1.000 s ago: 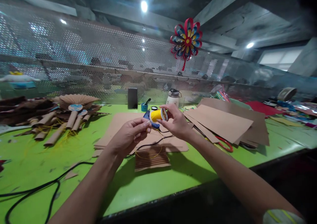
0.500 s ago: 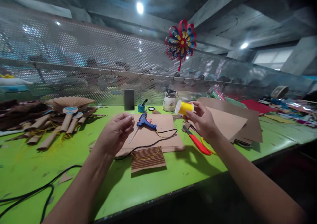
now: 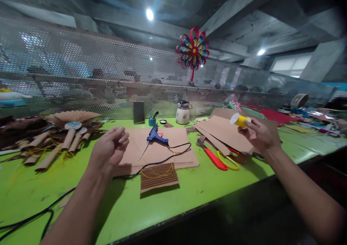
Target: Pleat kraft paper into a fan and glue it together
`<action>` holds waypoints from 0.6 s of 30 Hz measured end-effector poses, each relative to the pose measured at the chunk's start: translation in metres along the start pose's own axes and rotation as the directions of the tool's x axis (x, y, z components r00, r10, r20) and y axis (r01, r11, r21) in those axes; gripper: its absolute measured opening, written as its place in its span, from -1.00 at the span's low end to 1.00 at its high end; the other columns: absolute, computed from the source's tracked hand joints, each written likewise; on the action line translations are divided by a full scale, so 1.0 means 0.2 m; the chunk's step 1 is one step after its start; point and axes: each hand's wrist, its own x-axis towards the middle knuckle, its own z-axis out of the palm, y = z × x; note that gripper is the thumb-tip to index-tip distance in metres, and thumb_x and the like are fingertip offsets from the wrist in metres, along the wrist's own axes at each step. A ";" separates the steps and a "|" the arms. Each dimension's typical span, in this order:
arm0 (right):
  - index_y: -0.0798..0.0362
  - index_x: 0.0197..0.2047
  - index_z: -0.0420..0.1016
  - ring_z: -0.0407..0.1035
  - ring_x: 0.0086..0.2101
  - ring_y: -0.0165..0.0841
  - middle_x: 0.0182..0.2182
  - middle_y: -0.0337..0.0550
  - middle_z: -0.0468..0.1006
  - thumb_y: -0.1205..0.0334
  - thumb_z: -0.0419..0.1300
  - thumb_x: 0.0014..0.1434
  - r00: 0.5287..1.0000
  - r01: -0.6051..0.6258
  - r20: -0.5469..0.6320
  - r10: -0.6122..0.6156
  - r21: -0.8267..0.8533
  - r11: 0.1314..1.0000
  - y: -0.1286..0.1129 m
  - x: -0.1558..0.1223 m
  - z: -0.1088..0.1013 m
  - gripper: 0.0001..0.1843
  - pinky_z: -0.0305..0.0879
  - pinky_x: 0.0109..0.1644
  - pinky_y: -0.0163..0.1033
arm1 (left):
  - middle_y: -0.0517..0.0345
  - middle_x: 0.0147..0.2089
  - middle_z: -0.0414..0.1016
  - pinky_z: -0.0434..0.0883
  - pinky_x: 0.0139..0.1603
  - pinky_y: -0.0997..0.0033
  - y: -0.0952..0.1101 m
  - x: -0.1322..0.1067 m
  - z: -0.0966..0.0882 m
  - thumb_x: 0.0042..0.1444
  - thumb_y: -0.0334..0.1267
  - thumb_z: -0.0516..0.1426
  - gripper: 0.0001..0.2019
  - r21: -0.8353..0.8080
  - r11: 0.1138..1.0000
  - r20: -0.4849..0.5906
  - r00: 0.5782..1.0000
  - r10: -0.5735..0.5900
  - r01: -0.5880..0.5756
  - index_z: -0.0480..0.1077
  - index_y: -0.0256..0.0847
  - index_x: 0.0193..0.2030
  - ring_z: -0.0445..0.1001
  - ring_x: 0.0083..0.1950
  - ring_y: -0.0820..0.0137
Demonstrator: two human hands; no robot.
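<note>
Spool [image 3: 240,120] of yellow thread: we have it in our right hand [image 3: 260,133], raised over the stack of brown paper [image 3: 221,132] on the right side of the table [image 3: 195,196]. We pinch it between thumb and fingers at its near end, so that its white far end points left, toward the bottle [image 3: 182,115]. Our left hand [image 3: 108,147] is up too, well apart from the right, with its fingers curled and the thumb close against them; we cannot tell whether a strand is caught between the tips.

Between our hands lies a pale brown sheet [image 3: 179,158], and on it a blue glue gun [image 3: 157,138], nozzle toward us, its black cord [image 3: 177,150] looping over the sheet. Just in front we see a ribbed card [image 3: 159,181], overlapping the sheet's near edge, with loose yellow thread [image 3: 151,176] curving across it. To the right of the sheet we have a red-handled tool [image 3: 217,159], and beside it yellow scissors [image 3: 229,164], whose loops lie near a red pair [image 3: 239,155] by the paper.

Behind the sheet we see a blue jar [image 3: 152,121] and a dark box [image 3: 139,112]. Brown paper fans [image 3: 71,134] lie heaped at our left, yellow strands among their rolled handles.
</note>
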 end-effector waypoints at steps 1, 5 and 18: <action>0.03 -0.28 0.45 0.35 -0.43 -0.43 -0.28 -0.15 0.45 0.20 0.36 -0.14 0.999 -0.009 -0.045 0.009 -0.012 1.000 0.01 0.03 -0.07 -0.69 0.37 -0.40 -0.33 | 0.30 -0.58 0.15 0.06 -0.70 0.70 0.01 0.00 -0.01 -0.05 -0.58 0.11 -0.80 -0.016 1.000 -0.036 0.999 0.007 -0.007 0.20 -0.29 -0.56 0.11 -0.62 0.64; 0.07 -0.32 0.46 0.33 -0.51 -0.45 -0.36 -0.14 0.45 0.27 0.35 -0.19 0.981 -0.082 -0.180 0.068 -0.069 0.994 0.06 0.09 -0.30 -0.72 0.31 -0.53 -0.37 | 0.31 -0.61 0.08 0.07 -0.69 0.67 0.07 0.01 -0.04 -0.01 -0.67 0.02 -0.74 -0.047 0.998 -0.212 0.976 0.042 -0.053 0.14 -0.28 -0.57 0.10 -0.63 0.64; 0.02 -0.48 0.42 0.34 -0.52 -0.38 -0.45 -0.04 0.47 0.20 0.18 -0.03 0.964 -0.105 -0.258 0.059 -0.171 0.980 -0.01 0.18 -0.48 -0.91 0.23 -0.55 -0.29 | 0.37 -0.63 -0.02 -0.04 -0.69 0.62 0.15 0.04 -0.18 -0.02 -0.71 -0.04 -0.69 0.028 0.984 -0.397 0.902 0.171 -0.174 0.01 -0.20 -0.48 -0.01 -0.67 0.62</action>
